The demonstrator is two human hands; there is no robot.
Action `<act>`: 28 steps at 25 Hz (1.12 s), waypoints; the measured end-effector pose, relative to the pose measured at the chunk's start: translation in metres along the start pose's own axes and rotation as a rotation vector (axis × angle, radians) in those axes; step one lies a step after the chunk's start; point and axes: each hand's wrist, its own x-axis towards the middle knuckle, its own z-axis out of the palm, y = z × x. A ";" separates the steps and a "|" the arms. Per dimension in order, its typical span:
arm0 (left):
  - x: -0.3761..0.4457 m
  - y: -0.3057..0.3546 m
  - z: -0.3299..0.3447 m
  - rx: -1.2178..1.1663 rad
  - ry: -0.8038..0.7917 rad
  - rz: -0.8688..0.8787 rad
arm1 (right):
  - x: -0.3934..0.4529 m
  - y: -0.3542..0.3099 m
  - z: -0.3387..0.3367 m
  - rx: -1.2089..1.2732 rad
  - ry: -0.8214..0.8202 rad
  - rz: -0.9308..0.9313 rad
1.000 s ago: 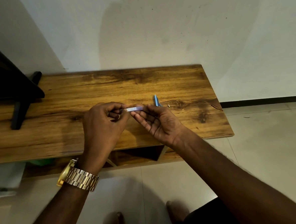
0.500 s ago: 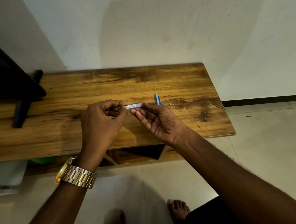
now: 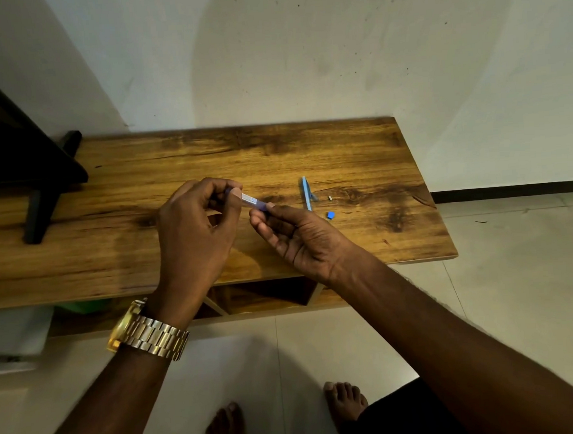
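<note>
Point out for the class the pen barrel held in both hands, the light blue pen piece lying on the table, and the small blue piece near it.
pen barrel (image 3: pixel 252 201): head view, on its white label.
light blue pen piece (image 3: pixel 306 192): head view, middle of its shaft.
small blue piece (image 3: pixel 330 215): head view, its top face.

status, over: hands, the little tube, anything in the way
Left hand and right hand each pinch an end of the labelled tube, over the table. Blue pen part, small blue cap lie right of the hands, clear of them.
</note>
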 end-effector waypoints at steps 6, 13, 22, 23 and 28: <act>0.001 -0.009 0.003 -0.165 -0.026 -0.145 | -0.002 -0.006 0.002 0.018 -0.001 -0.040; 0.001 -0.008 0.005 -0.428 -0.030 -0.389 | -0.003 -0.018 -0.002 0.051 -0.069 -0.056; -0.002 0.002 -0.001 -0.113 0.026 -0.081 | -0.001 -0.009 0.001 -0.003 -0.042 -0.082; -0.002 0.003 0.000 -0.116 0.027 -0.082 | -0.001 -0.009 0.000 0.003 -0.038 -0.080; 0.000 -0.004 0.002 -0.282 0.001 -0.177 | -0.001 -0.010 0.001 0.046 -0.028 -0.061</act>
